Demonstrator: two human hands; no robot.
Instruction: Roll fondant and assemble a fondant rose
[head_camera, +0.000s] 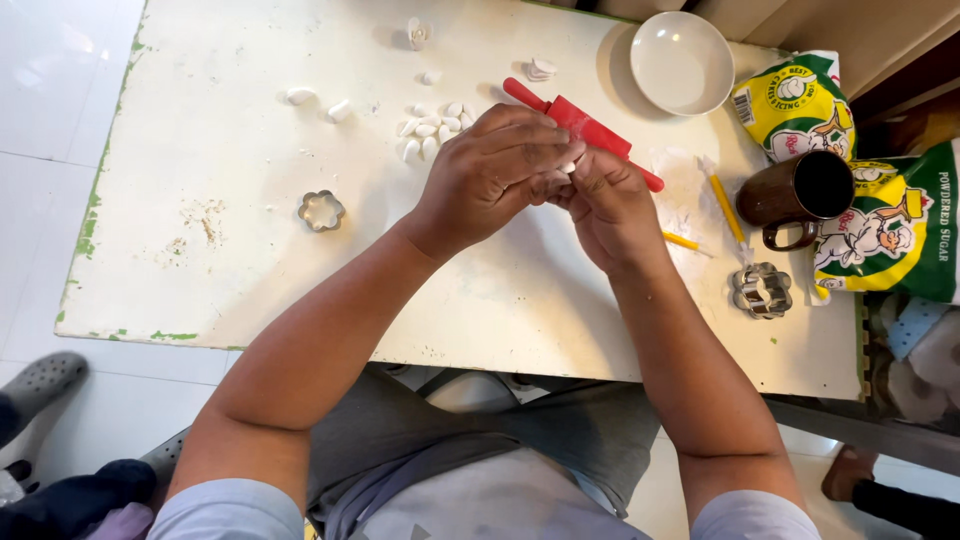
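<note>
While both hands are pinching a small white paste piece at centre frame, squeezing harder is risking tearing it.

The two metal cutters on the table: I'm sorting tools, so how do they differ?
The flower-shaped cutter lies alone on the left part of the white table, a single small ring. The cutter set on the right looks larger, with several rings nested together, and sits beside the brown mug. The first is nearer the left hand, the second nearer the right hand. Both are shiny metal with scalloped outlines, untouched.
</note>
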